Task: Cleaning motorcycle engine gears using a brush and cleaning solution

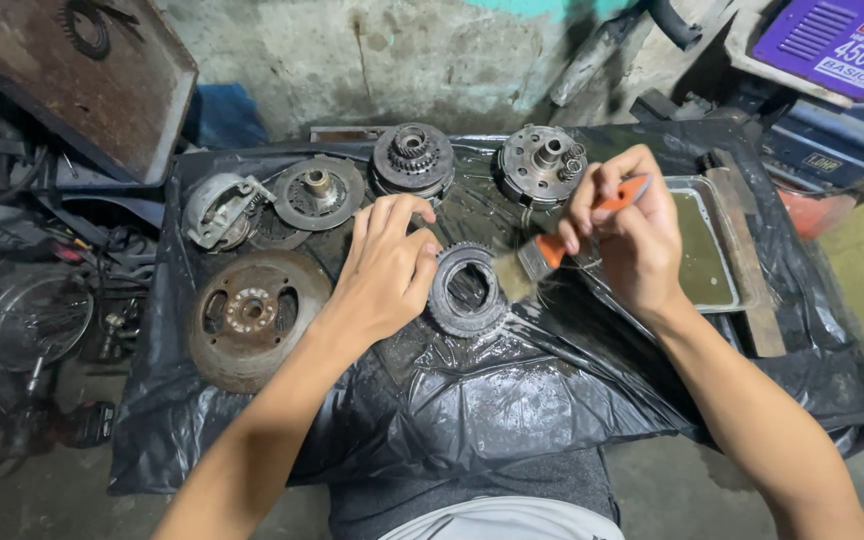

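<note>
We brush one toothed ring among six greasy metal parts.

Our left hand (384, 268) pinches the dark round toothed metal ring (466, 290) at mid-sheet on the black plastic sheet (512, 400); our right hand (624, 228) grips one orange-handled paintbrush (552, 250), bristles touching the ring. Beyond lie five round assemblies, one rusty disc (252, 315) and one tray of murky liquid (707, 255). A purple rectangular box (837, 40) sits top right.

Orange-handled brush (552, 243), dark grey toothed ring (466, 291), glossy black sheet (512, 390).

purple rectangular box (842, 40) with white label, top right.
</note>
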